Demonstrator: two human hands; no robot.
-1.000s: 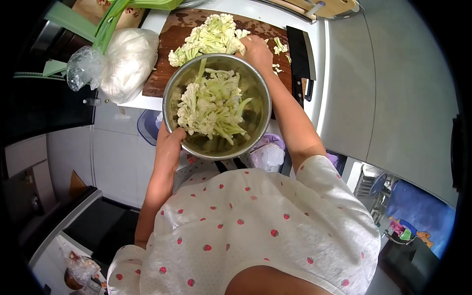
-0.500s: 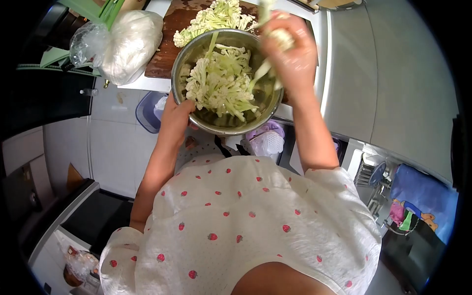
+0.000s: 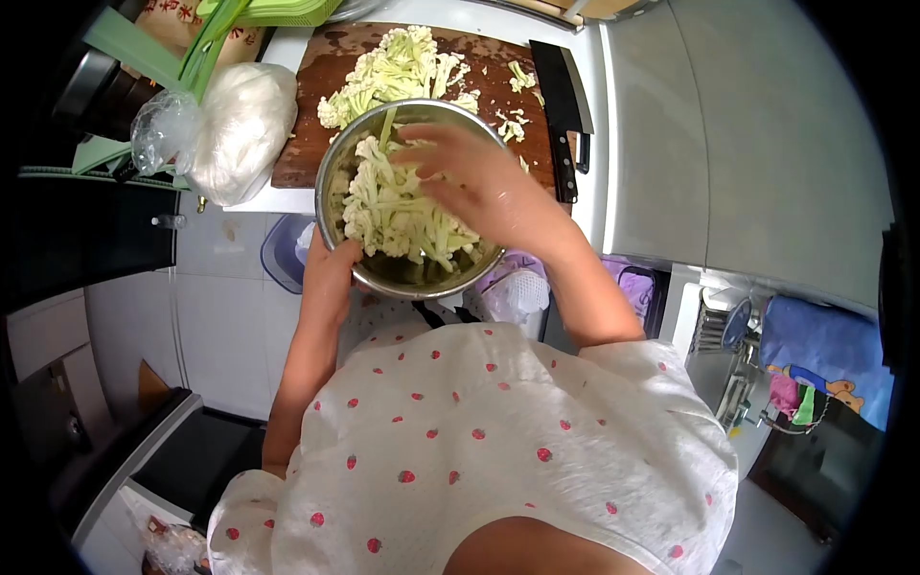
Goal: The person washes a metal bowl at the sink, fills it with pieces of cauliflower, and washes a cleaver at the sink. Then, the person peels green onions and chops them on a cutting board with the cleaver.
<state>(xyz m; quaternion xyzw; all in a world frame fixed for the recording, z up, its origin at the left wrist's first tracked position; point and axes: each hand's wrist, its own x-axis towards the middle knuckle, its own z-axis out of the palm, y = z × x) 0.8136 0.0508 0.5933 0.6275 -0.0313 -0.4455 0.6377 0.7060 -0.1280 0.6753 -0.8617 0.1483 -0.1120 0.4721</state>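
My left hand (image 3: pixel 333 273) grips the lower left rim of a steel bowl (image 3: pixel 323 206), thumb over the edge. Cauliflower pieces (image 3: pixel 393 211) with pale green stems lie inside. Over the bowl's right side hovers my right hand (image 3: pixel 470 182), its fingers apart and slightly blurred, with nothing seen in it. It hides part of the bowl's contents. Behind the bowl, a heap of cut cauliflower (image 3: pixel 398 67) rests on a wet brown cutting board (image 3: pixel 316 86), with small bits farther right.
A black-handled cleaver (image 3: pixel 563 115) lies along the board's right edge. Left of the board sits a filled white plastic bag (image 3: pixel 244 129), near green onions (image 3: pixel 204 57) and a green basket (image 3: pixel 278 10). Below the counter are a blue bin (image 3: pixel 281 254) and a purple-lined bin (image 3: pixel 517 278).
My right hand took cauliflower from the board, carried it over to the bowl and now has its fingers spread above it. The bowl stays in my left hand.
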